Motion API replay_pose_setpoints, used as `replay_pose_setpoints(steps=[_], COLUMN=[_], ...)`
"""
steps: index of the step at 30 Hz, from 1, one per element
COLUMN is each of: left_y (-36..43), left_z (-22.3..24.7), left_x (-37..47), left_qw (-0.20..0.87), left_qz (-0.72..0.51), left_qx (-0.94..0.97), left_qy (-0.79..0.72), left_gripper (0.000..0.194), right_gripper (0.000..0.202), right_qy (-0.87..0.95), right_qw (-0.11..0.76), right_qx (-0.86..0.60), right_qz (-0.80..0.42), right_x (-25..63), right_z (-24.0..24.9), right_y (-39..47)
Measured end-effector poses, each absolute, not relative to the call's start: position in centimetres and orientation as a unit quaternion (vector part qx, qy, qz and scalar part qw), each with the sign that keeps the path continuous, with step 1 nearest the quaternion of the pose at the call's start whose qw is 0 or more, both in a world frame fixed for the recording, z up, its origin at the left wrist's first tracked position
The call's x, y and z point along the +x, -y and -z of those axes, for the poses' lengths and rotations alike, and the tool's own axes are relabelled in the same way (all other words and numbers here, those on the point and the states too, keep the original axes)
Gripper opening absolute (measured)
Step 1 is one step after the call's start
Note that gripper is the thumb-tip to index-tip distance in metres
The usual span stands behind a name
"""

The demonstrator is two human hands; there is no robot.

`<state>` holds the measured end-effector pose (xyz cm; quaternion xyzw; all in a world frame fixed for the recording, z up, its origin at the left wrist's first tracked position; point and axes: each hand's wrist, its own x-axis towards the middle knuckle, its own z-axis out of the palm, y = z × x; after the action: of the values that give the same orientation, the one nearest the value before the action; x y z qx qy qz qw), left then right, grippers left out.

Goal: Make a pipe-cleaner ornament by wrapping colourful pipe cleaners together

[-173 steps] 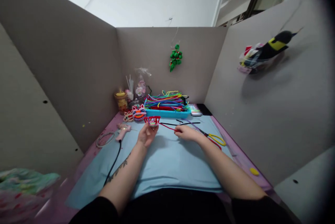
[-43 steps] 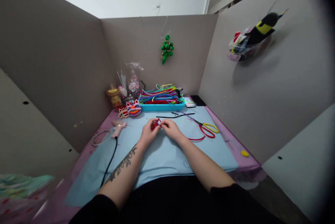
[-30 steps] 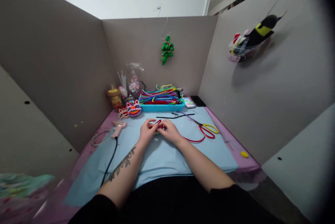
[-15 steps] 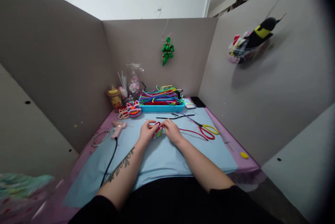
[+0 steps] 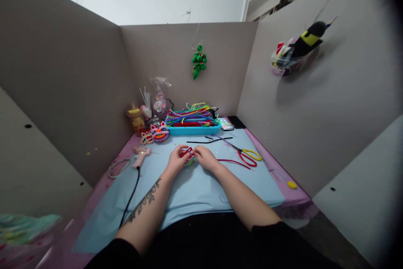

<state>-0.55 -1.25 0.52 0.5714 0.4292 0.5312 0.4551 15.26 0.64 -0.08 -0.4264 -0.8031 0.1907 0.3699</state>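
Note:
A small pipe-cleaner craft piece (image 5: 189, 161), pink and green with red at its top, sits between my hands over the blue cloth. My left hand (image 5: 177, 158) is closed round its left side, thumb and fingers pinched near the top. From the right, my right hand (image 5: 204, 156) pinches at the red part, its fingertips close to my left thumb. Fingers cover much of the piece. A long red pipe cleaner (image 5: 234, 160) stretches out to the right from behind my right hand; whether it joins the piece is hidden.
Red-and-yellow-handled scissors (image 5: 248, 157) lie to the right, near black pipe cleaners (image 5: 201, 142). A pink glue gun (image 5: 141, 158) with a black cord rests at left. Behind are a blue tray (image 5: 193, 130) of pipe cleaners and a finished lion-like head (image 5: 160, 131). Grey partitions enclose the table.
The red loop atop the piece stands a little taller between my fingertips. Both hands keep nearly the same place, and the camera view has shifted slightly.

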Motion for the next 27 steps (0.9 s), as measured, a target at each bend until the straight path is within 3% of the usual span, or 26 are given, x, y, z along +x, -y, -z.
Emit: replay_pose_setpoints(steps=[7, 15, 23, 27], left_y=[0.9, 1.0, 1.5, 1.4], left_z=[0.1, -0.3, -0.9, -0.7], left_x=[-0.9, -0.8, -0.3, -0.3], left_qw=[0.471, 0.413, 0.364, 0.389], left_qz=[-0.502, -0.489, -0.506, -0.508], left_qx=[0.593, 0.647, 0.639, 0.629], left_qy=[-0.417, -0.415, -0.451, -0.441], left_gripper=[0.049, 0.043, 0.031, 0.031], right_gripper=[0.018, 0.025, 0.003, 0.01], right_qy=[0.812, 0.83, 0.819, 0.819], right_qw=[0.363, 0.377, 0.382, 0.385], right_qx=[-0.416, -0.359, -0.376, -0.374], right_qz=[-0.192, -0.199, -0.202, -0.203], right_x=[16.2, 16.8, 16.7, 16.4], right_z=[0.1, -0.3, -0.9, -0.6], right_y=[-1.2, -0.9, -0.5, -0.5])
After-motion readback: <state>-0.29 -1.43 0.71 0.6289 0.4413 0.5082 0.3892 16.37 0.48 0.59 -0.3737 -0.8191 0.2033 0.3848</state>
